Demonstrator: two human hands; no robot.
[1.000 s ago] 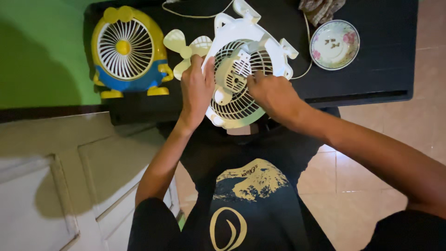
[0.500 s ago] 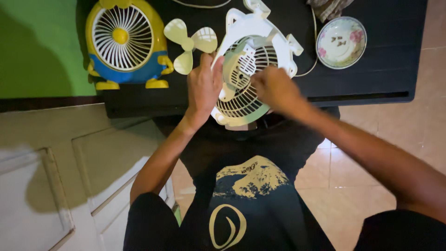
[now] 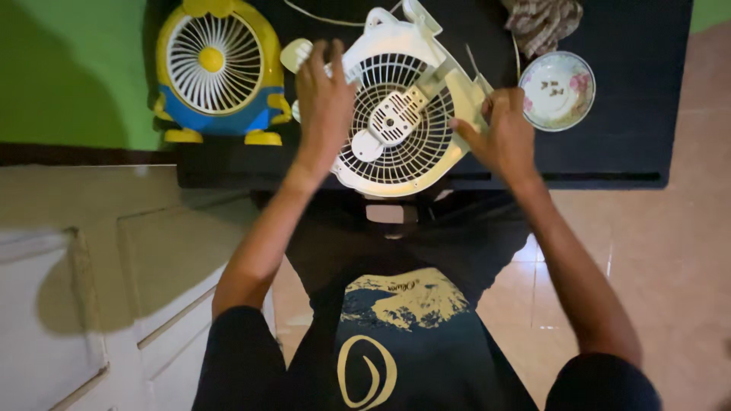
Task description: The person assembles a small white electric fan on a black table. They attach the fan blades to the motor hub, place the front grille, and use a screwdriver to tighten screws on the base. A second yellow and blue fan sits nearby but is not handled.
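Between both hands (image 3: 324, 103), white fan housing (image 3: 403, 114)

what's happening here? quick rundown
A person works over a black table with bare hands. The left hand lies on the left edge of a white fan housing lying grille-up; the right hand grips its right edge. A pale fan blade peeks out beside the left hand. A yellow and blue fan sits assembled to the left. A small floral dish and a cloth are to the right.
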